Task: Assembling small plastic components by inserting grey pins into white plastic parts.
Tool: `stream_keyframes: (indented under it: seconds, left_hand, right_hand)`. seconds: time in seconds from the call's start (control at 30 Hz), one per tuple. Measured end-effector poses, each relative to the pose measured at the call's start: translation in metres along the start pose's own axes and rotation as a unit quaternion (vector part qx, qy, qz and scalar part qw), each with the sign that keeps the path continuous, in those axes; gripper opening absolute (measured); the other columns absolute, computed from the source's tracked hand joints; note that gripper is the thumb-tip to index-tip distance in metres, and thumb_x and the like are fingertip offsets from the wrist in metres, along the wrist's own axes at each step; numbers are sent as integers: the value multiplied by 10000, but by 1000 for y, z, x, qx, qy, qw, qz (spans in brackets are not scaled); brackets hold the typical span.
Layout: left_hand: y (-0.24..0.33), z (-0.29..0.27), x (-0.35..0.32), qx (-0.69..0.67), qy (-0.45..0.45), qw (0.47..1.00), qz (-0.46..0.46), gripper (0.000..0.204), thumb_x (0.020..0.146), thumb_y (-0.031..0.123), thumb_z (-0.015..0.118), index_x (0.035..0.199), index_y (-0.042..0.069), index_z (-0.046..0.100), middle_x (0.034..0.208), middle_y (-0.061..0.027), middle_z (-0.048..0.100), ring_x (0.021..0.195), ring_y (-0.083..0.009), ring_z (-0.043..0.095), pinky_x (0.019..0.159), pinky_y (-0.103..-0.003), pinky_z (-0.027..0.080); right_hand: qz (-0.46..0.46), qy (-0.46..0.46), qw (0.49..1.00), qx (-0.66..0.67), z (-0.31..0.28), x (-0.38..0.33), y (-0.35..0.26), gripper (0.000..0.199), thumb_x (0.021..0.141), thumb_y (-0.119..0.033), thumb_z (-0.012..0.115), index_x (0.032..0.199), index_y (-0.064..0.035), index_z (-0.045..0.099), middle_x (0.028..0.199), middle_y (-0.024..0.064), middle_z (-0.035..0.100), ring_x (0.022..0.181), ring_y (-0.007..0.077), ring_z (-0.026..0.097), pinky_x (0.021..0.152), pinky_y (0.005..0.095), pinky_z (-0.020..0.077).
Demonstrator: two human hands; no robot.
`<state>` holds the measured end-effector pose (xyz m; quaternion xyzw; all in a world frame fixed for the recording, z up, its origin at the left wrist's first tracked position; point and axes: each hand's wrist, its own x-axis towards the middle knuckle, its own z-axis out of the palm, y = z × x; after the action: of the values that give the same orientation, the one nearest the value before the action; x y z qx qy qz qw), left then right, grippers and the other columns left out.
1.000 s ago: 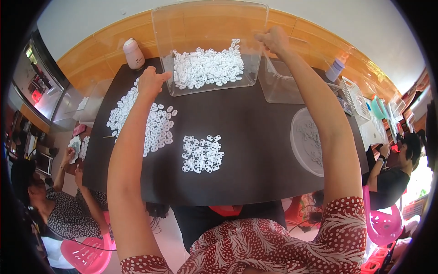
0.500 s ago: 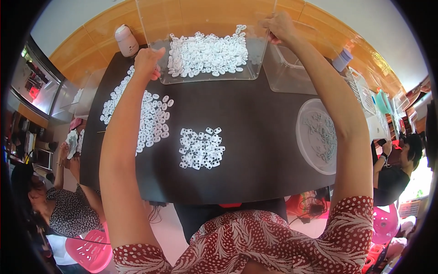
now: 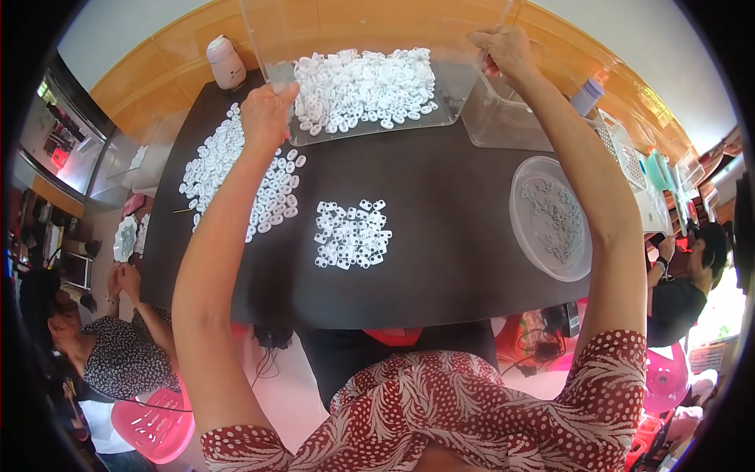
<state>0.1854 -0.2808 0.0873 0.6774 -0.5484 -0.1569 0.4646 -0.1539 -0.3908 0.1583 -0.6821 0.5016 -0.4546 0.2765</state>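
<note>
A large clear plastic box (image 3: 454, 93) is at the far side of the dark table, holding a heap of white oval pieces (image 3: 366, 85) with holes. My left hand (image 3: 269, 114) is closed on its left side. Up at its right rim, my right hand (image 3: 506, 55) grips the clear wall. Beside and under my left forearm spreads a loose pile of similar white ovals (image 3: 216, 153). A smaller cluster of white pieces with dark holes (image 3: 351, 234) lies mid-table, nearer to me.
Right of the box stands another clear bin (image 3: 503, 130). A round clear dish (image 3: 525, 236) with small greyish parts (image 3: 554, 216) lies under my right forearm. A pale bottle (image 3: 226, 63) and a purple bottle (image 3: 587, 96) stand at the back. Other people sit at left and right.
The clear box has shifted slightly right, with both hands still on it, and its white pieces lie differently. The whole view has moved a little. The person at left has lowered a hand.
</note>
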Motion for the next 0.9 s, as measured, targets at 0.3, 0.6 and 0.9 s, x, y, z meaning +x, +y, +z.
stream_keyframes:
  seconds: [0.3, 0.6, 0.9]
  left_hand:
    - [-21, 13, -29, -24, 33, 999, -3, 498, 836, 470, 592, 673, -1, 600, 545, -150, 574, 499, -320, 582, 570, -418, 453]
    - [-44, 20, -36, -25, 81, 995, 53, 549, 828, 473, 618, 594, -15, 529, 548, -199, 521, 544, -351, 512, 541, -439, 383]
    - [-37, 16, -40, -52, 80, 995, 29, 536, 826, 460, 633, 607, -21, 549, 544, -186, 531, 552, -334, 530, 558, -431, 396]
  right_hand:
    - [-15, -6, 996, 87, 3, -16, 14, 214, 773, -142, 668, 889, 38, 672, 511, 64, 537, 372, 107, 475, 331, 231, 356]
    - [-26, 35, 998, 44, 3, -37, 2, 149, 753, -129, 630, 712, 15, 626, 458, 42, 495, 350, 94, 439, 325, 238, 328]
    - [-49, 38, 997, 37, 5, -44, -8, 292, 729, -141, 588, 467, -34, 514, 396, 17, 441, 331, 77, 399, 334, 244, 294]
